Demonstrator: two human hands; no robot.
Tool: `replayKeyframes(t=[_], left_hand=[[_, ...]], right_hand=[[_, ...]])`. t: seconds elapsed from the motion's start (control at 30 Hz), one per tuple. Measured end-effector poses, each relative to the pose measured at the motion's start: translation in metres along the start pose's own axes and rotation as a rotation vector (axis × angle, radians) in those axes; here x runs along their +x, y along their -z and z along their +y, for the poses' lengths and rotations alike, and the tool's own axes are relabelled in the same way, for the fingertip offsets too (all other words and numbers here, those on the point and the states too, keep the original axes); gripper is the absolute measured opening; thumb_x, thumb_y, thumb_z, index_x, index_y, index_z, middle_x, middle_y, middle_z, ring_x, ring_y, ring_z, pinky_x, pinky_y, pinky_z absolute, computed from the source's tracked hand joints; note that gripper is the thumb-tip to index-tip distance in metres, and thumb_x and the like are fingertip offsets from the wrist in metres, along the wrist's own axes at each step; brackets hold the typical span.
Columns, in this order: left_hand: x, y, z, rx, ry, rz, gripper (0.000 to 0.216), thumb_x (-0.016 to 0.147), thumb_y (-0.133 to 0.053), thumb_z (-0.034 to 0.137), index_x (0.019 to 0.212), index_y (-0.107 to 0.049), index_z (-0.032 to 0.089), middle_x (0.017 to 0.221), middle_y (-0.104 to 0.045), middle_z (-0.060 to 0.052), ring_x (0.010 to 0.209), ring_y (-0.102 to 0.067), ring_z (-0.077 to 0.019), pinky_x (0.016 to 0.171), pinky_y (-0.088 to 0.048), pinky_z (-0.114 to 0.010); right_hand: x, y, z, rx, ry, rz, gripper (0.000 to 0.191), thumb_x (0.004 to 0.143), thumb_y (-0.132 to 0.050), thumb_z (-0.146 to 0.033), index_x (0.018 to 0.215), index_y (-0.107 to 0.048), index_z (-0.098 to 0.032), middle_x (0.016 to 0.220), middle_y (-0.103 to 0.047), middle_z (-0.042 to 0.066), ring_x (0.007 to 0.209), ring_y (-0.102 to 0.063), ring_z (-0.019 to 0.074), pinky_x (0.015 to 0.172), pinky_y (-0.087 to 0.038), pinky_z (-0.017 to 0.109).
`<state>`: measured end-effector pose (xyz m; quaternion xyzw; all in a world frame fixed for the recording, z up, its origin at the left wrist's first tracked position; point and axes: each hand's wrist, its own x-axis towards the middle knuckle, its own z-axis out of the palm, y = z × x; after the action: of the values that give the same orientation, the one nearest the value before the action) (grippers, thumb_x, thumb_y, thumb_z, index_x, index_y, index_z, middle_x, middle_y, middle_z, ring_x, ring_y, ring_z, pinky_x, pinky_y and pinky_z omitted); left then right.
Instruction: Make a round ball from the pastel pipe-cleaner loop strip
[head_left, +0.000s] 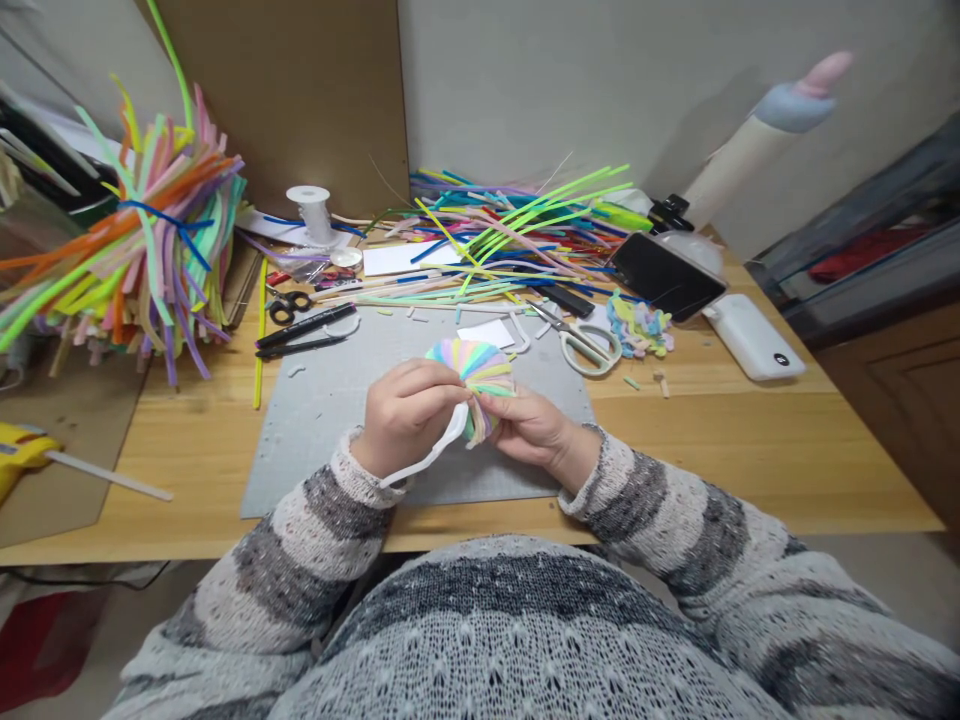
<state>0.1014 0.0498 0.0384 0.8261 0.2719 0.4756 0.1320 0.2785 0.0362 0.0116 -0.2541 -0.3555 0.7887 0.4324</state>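
My left hand (409,412) and my right hand (529,428) meet over a grey cutting mat (322,400). Between them they hold a pastel fan-shaped bundle of pipe cleaner loops (472,365), pink, green, yellow and blue. A white pipe cleaner (427,462) runs from my left hand's fingers down past the wrist. My right hand pinches the lower part of the bundle. Both sleeves are grey and white striped knit.
Scissors (581,342) lie beyond the mat, a second black-handled pair (289,305) at the left. Loose coloured pipe cleaners (517,235) cover the back of the wooden table; a big bunch (142,250) stands left. A phone (664,275), white power bank (754,337), thread spool (311,212) and yellow glue gun (22,452) lie around.
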Motion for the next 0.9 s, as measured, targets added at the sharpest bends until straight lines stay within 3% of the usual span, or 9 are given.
replayKeyframes(t=[0.2,0.33,0.43,0.5,0.6,0.73,0.9], left_hand=[[0.000,-0.002,0.001,0.030,-0.043,0.060,0.018,0.090,-0.058,0.023,0.080,-0.073,0.026,0.082,-0.074,-0.004,0.082,-0.068,-0.0160,0.078,-0.054,-0.031],[0.001,-0.002,0.005,0.093,-0.158,0.120,0.013,0.088,-0.061,0.019,0.085,-0.072,0.024,0.083,-0.073,-0.004,0.083,-0.069,-0.0159,0.078,-0.057,-0.031],[-0.001,0.001,0.011,0.130,-0.217,0.102,0.014,0.087,-0.062,0.013,0.092,-0.070,0.022,0.091,-0.075,-0.004,0.091,-0.070,-0.0169,0.082,-0.059,-0.031],[-0.002,0.003,0.013,0.122,-0.235,0.071,0.016,0.086,-0.061,0.010,0.095,-0.069,0.021,0.094,-0.076,-0.005,0.095,-0.071,-0.0174,0.083,-0.060,-0.032],[-0.002,0.004,0.012,0.089,-0.234,0.027,0.016,0.089,-0.056,0.011,0.096,-0.068,0.020,0.095,-0.076,-0.006,0.096,-0.071,-0.0175,0.083,-0.060,-0.032],[-0.001,0.001,0.008,0.023,-0.212,0.050,0.012,0.091,-0.057,0.013,0.091,-0.068,0.019,0.090,-0.075,-0.007,0.090,-0.072,-0.0170,0.080,-0.061,-0.030],[-0.002,0.000,0.005,-0.081,-0.161,0.031,0.013,0.090,-0.057,0.010,0.092,-0.068,0.018,0.091,-0.074,-0.008,0.091,-0.071,-0.0164,0.081,-0.059,-0.029]], right_hand=[[-0.002,-0.003,-0.003,0.012,-0.010,0.015,0.037,0.068,-0.081,-0.034,0.099,-0.064,-0.021,0.091,-0.071,0.002,0.079,-0.065,0.0157,0.078,-0.055,0.030],[-0.004,-0.005,-0.004,0.030,0.006,-0.015,0.034,0.068,-0.080,-0.031,0.097,-0.066,-0.021,0.091,-0.072,0.002,0.081,-0.066,0.0153,0.079,-0.054,0.028],[-0.005,-0.002,-0.005,0.111,-0.012,-0.049,0.036,0.066,-0.082,-0.029,0.098,-0.068,-0.019,0.090,-0.072,0.001,0.080,-0.065,0.0142,0.079,-0.054,0.027],[-0.004,0.002,-0.008,0.181,-0.042,-0.051,0.039,0.069,-0.080,-0.037,0.101,-0.067,-0.019,0.091,-0.072,0.002,0.083,-0.065,0.0161,0.081,-0.054,0.029],[0.002,0.009,-0.013,0.218,-0.103,0.009,0.041,0.079,-0.066,-0.053,0.100,-0.066,-0.018,0.096,-0.072,0.006,0.097,-0.065,0.0227,0.089,-0.053,0.038],[0.007,0.017,-0.020,0.174,-0.133,0.092,0.032,0.085,-0.059,-0.046,0.098,-0.065,-0.017,0.092,-0.072,0.007,0.102,-0.064,0.0253,0.095,-0.051,0.042],[0.004,0.023,-0.022,0.121,-0.154,0.067,0.026,0.084,-0.058,-0.040,0.095,-0.063,-0.017,0.086,-0.071,0.007,0.098,-0.065,0.0247,0.091,-0.053,0.041]])
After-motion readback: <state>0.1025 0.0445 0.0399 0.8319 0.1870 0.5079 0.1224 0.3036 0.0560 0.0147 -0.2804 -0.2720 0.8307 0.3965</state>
